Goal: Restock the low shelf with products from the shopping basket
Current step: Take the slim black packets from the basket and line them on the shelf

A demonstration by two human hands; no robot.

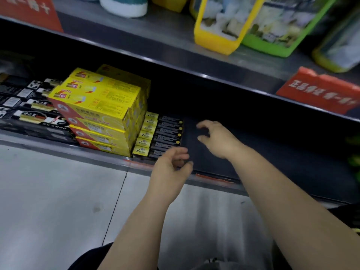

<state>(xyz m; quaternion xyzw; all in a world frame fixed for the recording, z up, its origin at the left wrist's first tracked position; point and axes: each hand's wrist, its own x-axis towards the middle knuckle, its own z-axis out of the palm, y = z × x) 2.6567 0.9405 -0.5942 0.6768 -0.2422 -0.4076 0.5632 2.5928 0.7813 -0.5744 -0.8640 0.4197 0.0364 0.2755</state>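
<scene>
Single head view, worn by the person, tilted forward and down, close above the low shelf (204,152); floor (58,191) below the shelf, upper shelf (155,39) above it, frame rolled.

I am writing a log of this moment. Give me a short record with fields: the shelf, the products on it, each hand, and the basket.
low shelf: dark, partly filled
yellow boxes: stacked in several layers
black boxes: flat row directly right of the yellow stack
left hand: at the front end of the black row, fingers curled; grip unclear
right hand: over bare shelf right of the row, fingers loosely curled, holding nothing
shopping basket: not in view
</scene>
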